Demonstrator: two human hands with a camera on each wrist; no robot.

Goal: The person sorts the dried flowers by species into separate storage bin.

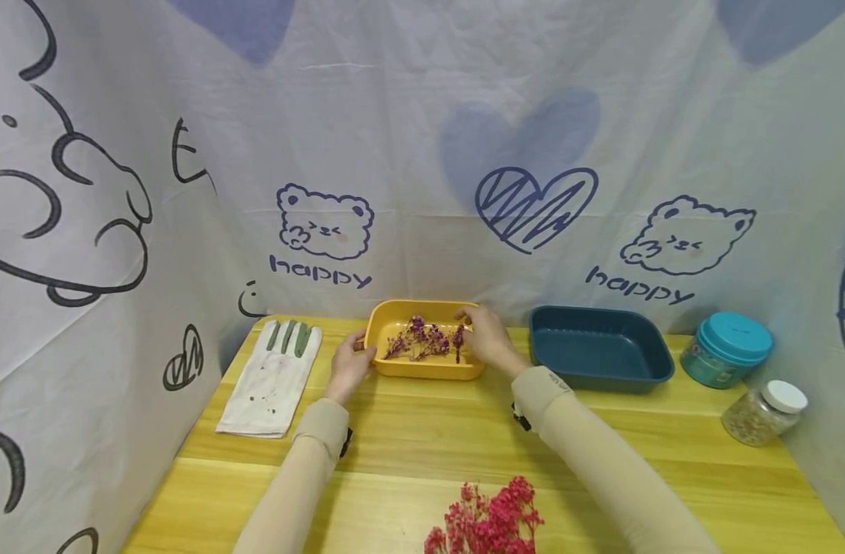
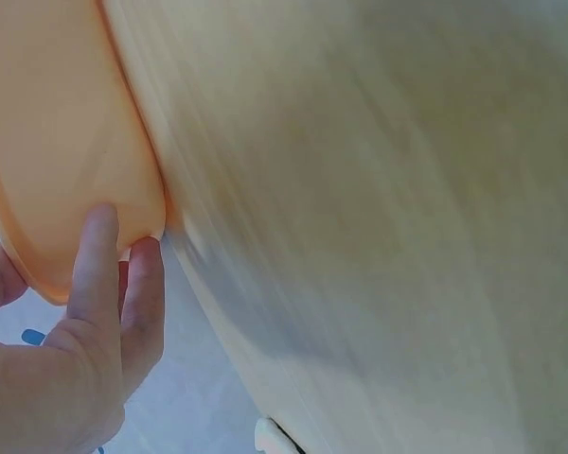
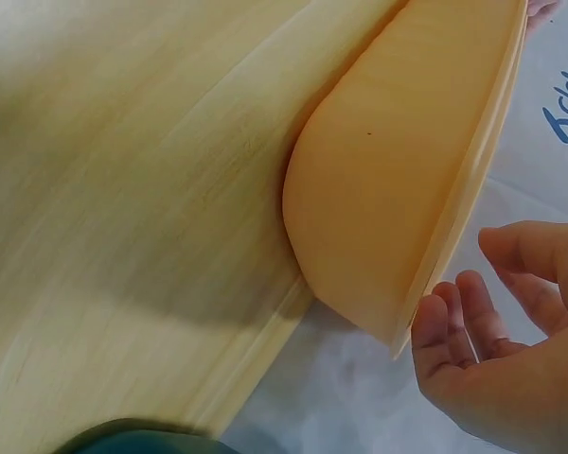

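Observation:
Several purple dried flower sprigs (image 1: 417, 338) lie in a yellow tray (image 1: 429, 371) at the back of the table. My left hand (image 1: 351, 365) grips the tray's left end, thumb at the rim and fingers against the outer wall, as the left wrist view shows. Over the right end reaches my right hand (image 1: 487, 334), close beside an upright purple sprig (image 1: 458, 343). In the right wrist view its lower fingers (image 3: 434, 331) are right at the tray's rim, with thumb and forefinger apart and nothing seen between them.
White gloves (image 1: 273, 381) lie at the left. A dark blue tray (image 1: 599, 382), a turquoise tub (image 1: 727, 348) and a white-lidded jar (image 1: 765, 413) stand at the right. Pink-red dried flowers (image 1: 488, 517) are at the near edge. A printed cloth (image 1: 422, 254) hangs behind the table.

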